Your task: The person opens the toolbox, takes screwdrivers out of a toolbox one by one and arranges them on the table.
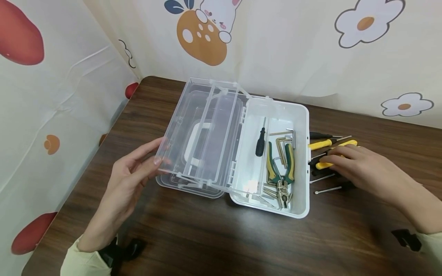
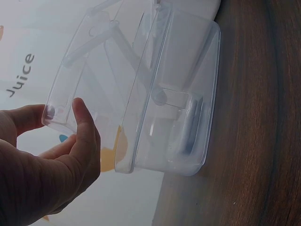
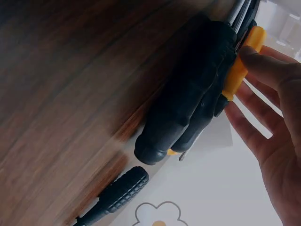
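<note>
My left hand (image 1: pixel 126 180) pinches the near-left corner of a clear folding tray (image 1: pixel 176 132) joined to a white toolbox (image 1: pixel 304 161). In the left wrist view, the thumb and fingers lie on either side of its plastic edge. The box contains green-and-yellow pliers (image 1: pixel 290 161), a black screwdriver (image 1: pixel 260 143) and several hex keys (image 1: pixel 280 151). Right of the box, my right hand (image 1: pixel 366 168) is over loose tools. Its thumb and fingers pinch a yellow handle (image 3: pixel 242 66), beside thick black handles (image 3: pixel 188 89). The yellow tool's working end is hidden.
The clear lid (image 1: pixel 214 194) lies opened left of the box. A yellow screwdriver (image 1: pixel 320 145) and other screwdrivers lie against the box's right side. A black-handled screwdriver (image 3: pixel 124 188) lies apart on the brown table (image 1: pixel 193 237). Printed curtains (image 1: pixel 283 50) hang behind and at left.
</note>
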Action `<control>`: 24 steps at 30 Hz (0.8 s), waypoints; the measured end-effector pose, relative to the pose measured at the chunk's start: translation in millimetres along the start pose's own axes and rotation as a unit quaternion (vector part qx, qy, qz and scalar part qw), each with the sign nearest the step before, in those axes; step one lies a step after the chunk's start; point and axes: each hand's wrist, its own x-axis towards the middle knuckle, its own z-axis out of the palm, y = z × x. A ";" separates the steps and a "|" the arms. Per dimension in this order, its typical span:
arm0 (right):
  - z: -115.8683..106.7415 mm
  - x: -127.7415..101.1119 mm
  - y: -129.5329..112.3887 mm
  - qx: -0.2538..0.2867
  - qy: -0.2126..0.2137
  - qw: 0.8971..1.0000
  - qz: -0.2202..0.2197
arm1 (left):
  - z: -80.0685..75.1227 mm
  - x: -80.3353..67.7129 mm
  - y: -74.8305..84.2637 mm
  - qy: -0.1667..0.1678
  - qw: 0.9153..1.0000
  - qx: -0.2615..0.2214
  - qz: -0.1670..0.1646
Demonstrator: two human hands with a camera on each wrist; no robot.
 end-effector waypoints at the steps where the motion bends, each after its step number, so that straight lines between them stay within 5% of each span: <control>1: 0.6 0.7 0.3 -0.001 -0.002 1.000 -0.003 | 0.0 -0.2 -0.1 0.000 1.000 0.000 0.000; 11: -6.2 14.3 -4.6 0.012 -0.006 1.000 0.001 | -0.3 0.3 0.1 0.001 1.000 -0.006 0.002; 19: -27.1 62.0 -24.9 0.038 0.052 0.997 -0.052 | -0.9 -0.4 -0.6 0.002 1.000 -0.006 0.001; 24: -35.7 94.8 -41.6 0.044 0.050 0.994 -0.085 | -0.8 -0.6 -0.6 0.000 1.000 -0.004 0.001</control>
